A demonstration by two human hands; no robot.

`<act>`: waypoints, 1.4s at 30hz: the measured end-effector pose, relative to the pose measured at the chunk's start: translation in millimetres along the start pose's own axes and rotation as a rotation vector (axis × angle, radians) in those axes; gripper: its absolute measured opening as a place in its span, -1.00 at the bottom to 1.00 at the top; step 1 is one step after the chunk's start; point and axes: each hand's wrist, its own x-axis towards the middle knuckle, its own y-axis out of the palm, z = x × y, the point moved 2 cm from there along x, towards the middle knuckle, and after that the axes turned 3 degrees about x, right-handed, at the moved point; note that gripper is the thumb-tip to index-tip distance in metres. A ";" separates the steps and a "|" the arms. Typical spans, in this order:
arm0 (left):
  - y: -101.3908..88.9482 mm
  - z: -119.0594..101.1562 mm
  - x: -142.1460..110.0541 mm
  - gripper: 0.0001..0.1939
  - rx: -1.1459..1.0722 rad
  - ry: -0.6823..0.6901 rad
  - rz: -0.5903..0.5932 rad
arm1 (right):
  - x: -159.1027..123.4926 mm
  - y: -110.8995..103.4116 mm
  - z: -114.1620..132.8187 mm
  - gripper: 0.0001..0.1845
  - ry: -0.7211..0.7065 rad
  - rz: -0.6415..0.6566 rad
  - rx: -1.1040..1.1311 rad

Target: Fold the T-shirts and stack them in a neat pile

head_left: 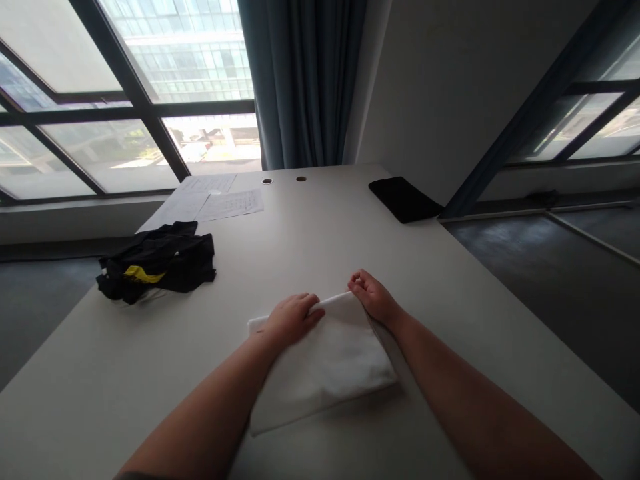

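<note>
A folded white cloth point(333, 360) hangs between my two hands over the near middle of the table, its lower edge raised slightly and blurred. My left hand point(295, 317) grips its upper edge toward the left, thumb on the near side and fingers over the top. At the upper right corner, my right hand point(373, 293) pinches the fabric with curled fingers. A short bit of the cloth sticks out left of my left wrist. Whether it is a garment or a plain piece of fabric I cannot tell.
On the white table point(300, 240), a crumpled black garment point(170, 257) with a yellow patch lies at the left edge. Printed papers point(230, 203) are at the far left. A flat black folded item point(405, 199) rests at the far right. Beyond the table hangs a blue curtain point(303, 80).
</note>
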 end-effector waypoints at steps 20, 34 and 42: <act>-15.5 26.0 -24.3 -0.53 0.190 -0.418 -0.024 | -9.0 8.9 2.9 -0.41 0.155 0.360 0.214; -23.0 62.0 -47.7 -0.52 0.230 -0.319 0.035 | -2.1 -1.4 -6.0 -0.33 0.207 0.329 0.239; -30.0 76.9 -54.9 -0.55 0.280 -0.300 0.028 | -1.9 2.3 1.0 -0.28 0.219 0.323 0.226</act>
